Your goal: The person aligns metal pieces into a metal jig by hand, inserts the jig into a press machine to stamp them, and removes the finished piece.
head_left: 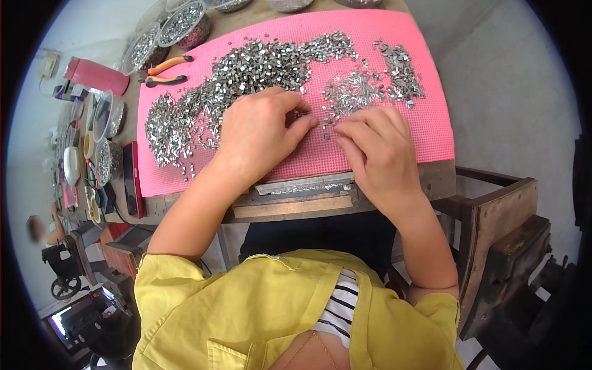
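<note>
On a pink textured mat [296,163] lie heaps of tiny silvery metal pieces, the largest a dark grey pile [259,68] at the middle back. My left hand [262,126] rests at that pile's near edge, fingers curled, thumb close to the forefinger. My right hand [382,145] is to its right, thumb and forefinger pinched together near a pile of thin shiny slivers [353,91]. A few small pieces [326,126] sit between both fingertips. Whatever either hand pinches is too small or hidden to make out.
Orange-handled pliers [169,65] lie at the mat's left corner. Clear tubs of metal pieces [185,26] stand behind. A pink bottle [95,75] and a red-edged phone [132,179] are at left. A metal strip [305,187] runs along the table's front edge. Another person [52,231] sits far left.
</note>
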{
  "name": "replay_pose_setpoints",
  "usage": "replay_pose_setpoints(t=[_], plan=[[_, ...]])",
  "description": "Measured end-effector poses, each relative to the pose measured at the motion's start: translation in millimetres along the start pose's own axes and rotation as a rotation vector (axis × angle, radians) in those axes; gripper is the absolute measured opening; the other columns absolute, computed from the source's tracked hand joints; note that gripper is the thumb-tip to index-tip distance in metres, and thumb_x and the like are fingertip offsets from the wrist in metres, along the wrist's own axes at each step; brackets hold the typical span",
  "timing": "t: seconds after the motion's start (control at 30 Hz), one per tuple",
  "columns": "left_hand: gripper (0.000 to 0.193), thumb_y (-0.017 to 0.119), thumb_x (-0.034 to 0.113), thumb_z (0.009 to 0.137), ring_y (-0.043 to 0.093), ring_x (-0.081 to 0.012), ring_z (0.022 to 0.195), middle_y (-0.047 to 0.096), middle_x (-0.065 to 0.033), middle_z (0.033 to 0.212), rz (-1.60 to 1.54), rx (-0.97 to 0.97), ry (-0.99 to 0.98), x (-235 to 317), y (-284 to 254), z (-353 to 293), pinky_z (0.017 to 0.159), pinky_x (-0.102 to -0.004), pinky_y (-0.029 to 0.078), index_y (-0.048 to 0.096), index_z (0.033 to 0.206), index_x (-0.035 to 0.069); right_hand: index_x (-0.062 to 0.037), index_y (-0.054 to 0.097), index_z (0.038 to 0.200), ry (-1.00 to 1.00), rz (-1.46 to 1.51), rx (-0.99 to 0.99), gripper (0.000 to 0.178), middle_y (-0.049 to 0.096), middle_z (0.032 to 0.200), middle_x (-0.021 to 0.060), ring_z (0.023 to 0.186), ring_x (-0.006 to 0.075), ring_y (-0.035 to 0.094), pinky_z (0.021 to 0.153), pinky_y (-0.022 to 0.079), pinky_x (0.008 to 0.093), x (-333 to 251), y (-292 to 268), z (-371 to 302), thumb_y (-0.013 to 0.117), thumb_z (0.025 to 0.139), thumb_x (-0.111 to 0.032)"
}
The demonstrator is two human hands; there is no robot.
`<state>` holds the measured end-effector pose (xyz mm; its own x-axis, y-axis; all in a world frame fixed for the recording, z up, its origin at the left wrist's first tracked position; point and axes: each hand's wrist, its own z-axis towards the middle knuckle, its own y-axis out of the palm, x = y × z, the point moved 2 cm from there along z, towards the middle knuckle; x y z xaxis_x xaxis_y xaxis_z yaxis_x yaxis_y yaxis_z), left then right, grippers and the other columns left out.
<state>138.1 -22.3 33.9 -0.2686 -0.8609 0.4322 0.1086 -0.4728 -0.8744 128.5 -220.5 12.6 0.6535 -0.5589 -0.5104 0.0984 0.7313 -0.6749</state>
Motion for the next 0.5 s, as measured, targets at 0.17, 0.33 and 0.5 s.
replay_pose_setpoints(t=[0.17,0.33,0.5], plan=[[0.012,0.075,0.022,0.086,0.070,-0.0314,0.075,0.070,-0.0085,0.083,0.160,-0.001,0.099,2,6,1,0.069,-0.0431,0.056,0.075,0.086,0.010,-0.0063,0.070,0.091,-0.062,-0.131,-0.053,0.008,0.063,0.093,0.0058,0.097,0.0258,0.060,0.086,0.047,0.0400,6,13,15,0.074,0.084,-0.008],[0.008,0.074,0.019,0.086,0.069,-0.0311,0.074,0.068,-0.0073,0.082,0.083,-0.074,0.177,5,-4,-16,0.070,-0.0431,0.056,0.074,0.085,0.011,-0.0073,0.066,0.091,-0.084,-0.262,-0.140,0.005,0.061,0.090,0.0057,0.097,0.0237,0.060,0.086,0.046,0.0393,5,12,19,0.062,0.088,-0.011],[0.009,0.079,0.010,0.081,0.069,-0.0279,0.075,0.069,-0.0054,0.082,-0.016,-0.151,0.163,5,-7,-37,0.070,-0.0414,0.054,0.077,0.089,0.011,-0.0050,0.064,0.096,0.042,0.041,-0.001,0.007,0.062,0.093,0.0113,0.091,0.0306,0.063,0.083,0.050,0.0427,1,-13,7,0.065,0.091,-0.001]])
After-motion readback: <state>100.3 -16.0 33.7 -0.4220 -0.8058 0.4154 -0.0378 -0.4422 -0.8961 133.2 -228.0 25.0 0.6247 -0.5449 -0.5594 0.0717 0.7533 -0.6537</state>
